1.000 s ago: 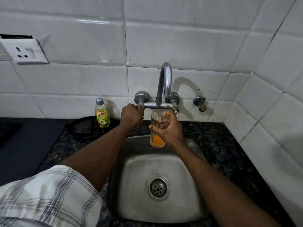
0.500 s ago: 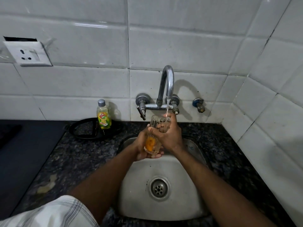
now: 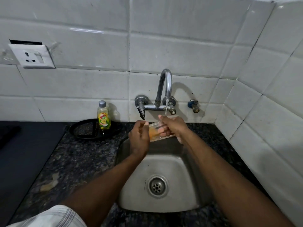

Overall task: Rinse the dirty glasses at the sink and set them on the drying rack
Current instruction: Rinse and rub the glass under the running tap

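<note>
**Glass under running water, both hands on it**

Glass (image 3: 159, 131) aside for a moment, the white tiled wall (image 3: 164, 51) is taking up the whole upper half of the view and is wrapping round to the right. Below it, a dark speckled stone counter (image 3: 78, 154) is running across, with a flat black surface (image 3: 24, 153) lying on its left part. Set into the counter, the steel sink (image 3: 164, 164) is sitting under the arms, its round drain (image 3: 157, 186) showing in the basin floor.

A black ring-shaped stand (image 3: 86, 131) is lying on the counter by the wall, and a yellow dish soap bottle (image 3: 103, 116) is standing upright at its back edge. A white wall socket (image 3: 32, 56) is sitting high on the left. The chrome tap (image 3: 164, 89) is arching out of the wall, and a thin stream of water (image 3: 166, 107) is falling from its spout onto the right hand's knuckles.

The glass is being held tilted on its side over the back of the sink, just below the spout (orange residue is clinging inside, toward the left end). The left hand (image 3: 139, 138) is curling its fingers (image 3: 144, 124) around the left end of the glass. The right hand (image 3: 174, 126) is gripping it from the right, fingers wrapped round the far side and showing pink through the clear wall. A checked sleeve (image 3: 54, 217) is showing at the bottom left corner.
</note>
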